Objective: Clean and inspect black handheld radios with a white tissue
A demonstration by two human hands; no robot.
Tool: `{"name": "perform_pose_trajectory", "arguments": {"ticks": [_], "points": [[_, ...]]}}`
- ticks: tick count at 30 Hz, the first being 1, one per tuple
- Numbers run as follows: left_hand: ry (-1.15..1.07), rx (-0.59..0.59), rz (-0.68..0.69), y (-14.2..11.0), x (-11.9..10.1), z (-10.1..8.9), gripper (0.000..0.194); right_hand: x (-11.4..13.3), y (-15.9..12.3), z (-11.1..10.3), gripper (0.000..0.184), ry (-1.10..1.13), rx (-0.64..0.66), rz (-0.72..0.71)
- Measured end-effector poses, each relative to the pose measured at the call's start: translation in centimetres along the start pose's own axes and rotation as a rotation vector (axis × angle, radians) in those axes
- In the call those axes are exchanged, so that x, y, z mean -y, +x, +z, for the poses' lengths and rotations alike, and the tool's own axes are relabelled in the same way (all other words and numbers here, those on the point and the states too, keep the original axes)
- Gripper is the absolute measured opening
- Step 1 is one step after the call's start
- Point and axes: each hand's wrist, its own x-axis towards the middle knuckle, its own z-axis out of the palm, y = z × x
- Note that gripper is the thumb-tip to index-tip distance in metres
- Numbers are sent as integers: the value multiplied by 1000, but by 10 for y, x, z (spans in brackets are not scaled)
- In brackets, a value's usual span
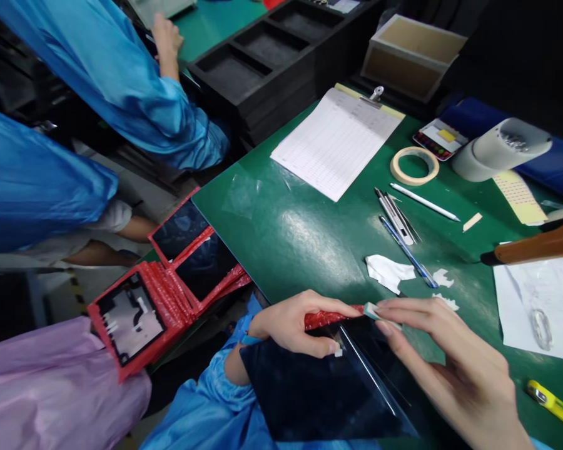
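My left hand [294, 325] grips the top edge of a dark glass panel [319, 387] that lies tilted over my lap and the near edge of the green table [300, 237]. A strip of red bubble wrap [328, 317] runs under its fingers. My right hand [455, 362] pinches a small pale tab [374, 310] between thumb and fingers at the panel's upper corner. Both hands are closed.
A stack of red-wrapped dark panels [169, 281] sits left of me. On the table lie a clipboard with a form [338, 140], a tape roll [414, 165], pens [403, 228], paper scraps [388, 272], an orange-handled tool [539, 245] and a yellow cutter [553, 405]. People in blue and pink coats are at left.
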Motion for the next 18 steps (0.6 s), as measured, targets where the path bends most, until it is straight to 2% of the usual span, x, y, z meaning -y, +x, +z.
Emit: {"name": "perform_pose_trajectory", "arguments": {"ticks": [6, 12, 18], "points": [[45, 5, -23, -1, 0, 0, 67, -2, 0, -4, 17, 3, -47, 62], [1, -7, -65, 0, 0, 2, 69, 2, 4, -4, 18, 51, -15, 22], [24, 6, 27, 1, -3, -1, 65, 1, -1, -10, 15, 6, -31, 50]]}}
